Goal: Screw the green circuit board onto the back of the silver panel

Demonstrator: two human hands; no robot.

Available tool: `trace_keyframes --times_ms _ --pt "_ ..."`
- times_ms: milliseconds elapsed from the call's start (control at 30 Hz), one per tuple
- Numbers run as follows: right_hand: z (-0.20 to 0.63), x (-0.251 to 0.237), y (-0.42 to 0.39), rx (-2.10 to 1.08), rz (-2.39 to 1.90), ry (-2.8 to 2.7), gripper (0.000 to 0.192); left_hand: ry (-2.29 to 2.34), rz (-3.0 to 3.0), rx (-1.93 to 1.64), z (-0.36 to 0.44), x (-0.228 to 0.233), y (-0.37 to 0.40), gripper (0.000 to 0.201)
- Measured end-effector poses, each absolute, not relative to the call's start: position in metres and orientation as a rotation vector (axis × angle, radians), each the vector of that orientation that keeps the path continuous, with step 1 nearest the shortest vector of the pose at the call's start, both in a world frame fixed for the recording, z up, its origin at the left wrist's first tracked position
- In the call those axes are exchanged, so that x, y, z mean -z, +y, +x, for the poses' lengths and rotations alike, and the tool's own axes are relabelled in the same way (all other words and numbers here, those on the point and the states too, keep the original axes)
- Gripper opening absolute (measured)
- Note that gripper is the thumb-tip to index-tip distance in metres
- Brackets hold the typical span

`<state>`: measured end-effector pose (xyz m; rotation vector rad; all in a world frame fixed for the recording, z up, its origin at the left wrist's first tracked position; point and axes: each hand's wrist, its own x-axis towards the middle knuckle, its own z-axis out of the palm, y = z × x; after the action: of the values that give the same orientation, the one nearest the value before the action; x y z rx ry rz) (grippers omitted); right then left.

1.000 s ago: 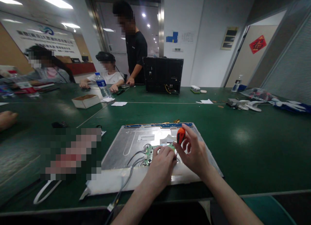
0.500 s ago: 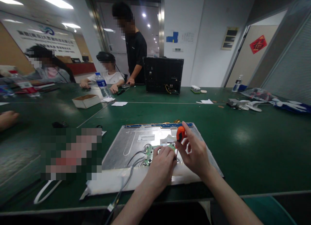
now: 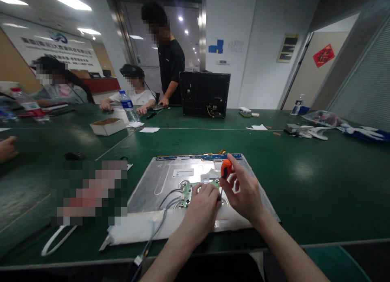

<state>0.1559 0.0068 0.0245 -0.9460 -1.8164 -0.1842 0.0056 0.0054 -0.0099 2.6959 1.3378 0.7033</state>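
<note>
A flat metal-backed display panel (image 3: 166, 180) lies on the green table with a small green circuit board (image 3: 186, 188) on it. My left hand (image 3: 202, 204) rests over the board, its fingers curled down on it and hiding much of it. In my right hand (image 3: 246, 192) is an orange and black screwdriver (image 3: 226, 168), pinched by the handle and held nearly upright. Its shaft points down at the board's right end, close to my left fingertips; the tip is hidden. Grey cables (image 3: 166, 217) run from the board's left side over the panel's white front strip.
A blurred-out item with a white loop (image 3: 57, 241) lies left of the panel. Farther back are an open white box (image 3: 109, 126), a water bottle (image 3: 128, 106) and a black monitor housing (image 3: 204, 95). Several people are across the table; another person's hand (image 3: 7, 148) shows at far left.
My hands and the panel stay almost in place; the screwdriver handle has turned slightly. The other person's hand at far left has shifted a little outward.
</note>
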Motion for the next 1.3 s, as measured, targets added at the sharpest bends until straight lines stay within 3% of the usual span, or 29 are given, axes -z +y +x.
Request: trace_keyframes --times_ms 1300 --pt "0.1541 -0.0282 0.0046 0.190 -0.972 -1.820 0.057 1.310 2.681 -0.719 0.0043 0.0089 0.0033 0.012"
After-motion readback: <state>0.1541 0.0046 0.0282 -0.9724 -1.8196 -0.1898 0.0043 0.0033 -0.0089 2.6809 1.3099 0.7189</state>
